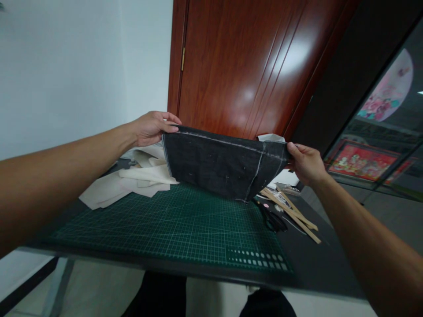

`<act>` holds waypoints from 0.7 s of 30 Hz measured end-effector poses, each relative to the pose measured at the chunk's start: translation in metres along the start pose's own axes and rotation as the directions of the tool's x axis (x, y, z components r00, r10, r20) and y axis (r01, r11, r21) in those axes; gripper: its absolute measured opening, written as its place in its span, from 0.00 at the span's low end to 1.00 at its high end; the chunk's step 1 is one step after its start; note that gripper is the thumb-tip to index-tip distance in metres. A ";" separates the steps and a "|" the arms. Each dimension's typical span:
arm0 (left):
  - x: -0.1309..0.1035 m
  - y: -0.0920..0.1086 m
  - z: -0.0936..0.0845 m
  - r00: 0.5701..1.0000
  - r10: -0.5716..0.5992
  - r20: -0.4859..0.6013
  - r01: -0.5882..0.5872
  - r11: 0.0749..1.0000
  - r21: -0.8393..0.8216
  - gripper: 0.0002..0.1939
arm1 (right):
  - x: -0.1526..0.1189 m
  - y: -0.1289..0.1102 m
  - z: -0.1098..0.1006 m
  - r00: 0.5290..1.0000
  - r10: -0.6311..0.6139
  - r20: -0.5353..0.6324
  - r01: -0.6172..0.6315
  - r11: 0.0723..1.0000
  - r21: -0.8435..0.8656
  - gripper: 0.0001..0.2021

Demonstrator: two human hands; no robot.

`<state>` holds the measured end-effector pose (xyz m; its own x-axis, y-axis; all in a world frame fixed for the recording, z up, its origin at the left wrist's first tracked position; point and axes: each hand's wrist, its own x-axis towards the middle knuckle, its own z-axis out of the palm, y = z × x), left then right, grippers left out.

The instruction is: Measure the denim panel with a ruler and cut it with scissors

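A black fabric piece with pale seam lines is stretched between my two hands, raised above the table. My left hand pinches its upper left corner between thumb and fingers. At the upper right corner, my right hand grips the cloth, thumb in front and the other fingers partly hidden behind. The lower edge hangs over a green cutting mat. A bit of light cloth shows behind the top right of the black fabric.
Cream fabric pieces lie at the mat's back left. Black scissors rest at its right edge, beside tan strips on the dark table. A brown door stands behind.
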<state>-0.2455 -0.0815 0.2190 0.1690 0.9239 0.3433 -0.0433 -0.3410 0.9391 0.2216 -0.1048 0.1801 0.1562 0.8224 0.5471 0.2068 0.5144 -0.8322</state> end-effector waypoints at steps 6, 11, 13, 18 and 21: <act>-0.003 0.003 -0.019 0.995 -0.077 0.065 0.069 0.991 0.116 0.13 | 0.000 0.005 0.005 0.999 0.034 -0.003 -0.034 0.990 -0.140 0.23; -0.004 -0.061 -0.034 0.989 -0.145 0.030 0.087 0.730 0.678 0.09 | -0.017 0.062 0.048 0.963 0.262 0.058 -0.204 0.855 -0.476 0.15; -0.005 -0.094 -0.033 0.989 -0.147 0.033 0.069 0.634 0.770 0.09 | -0.023 0.090 0.070 0.947 0.314 0.066 -0.211 0.763 -0.611 0.12; -0.013 -0.132 0.017 0.997 -0.014 0.079 -0.063 0.474 0.878 0.10 | -0.025 0.135 0.113 0.921 0.375 0.105 -0.140 0.570 -0.809 0.14; -0.029 -0.135 0.087 0.905 0.092 0.416 -0.421 0.336 0.842 0.12 | -0.023 0.146 0.129 0.911 0.387 0.141 -0.078 0.497 -0.864 0.13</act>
<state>-0.1587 -0.0773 0.0808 0.5585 0.7323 0.3896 0.7436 -0.6502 0.1561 0.1235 -0.0175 0.0342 0.0865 0.9828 0.1634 0.9253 -0.0185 -0.3787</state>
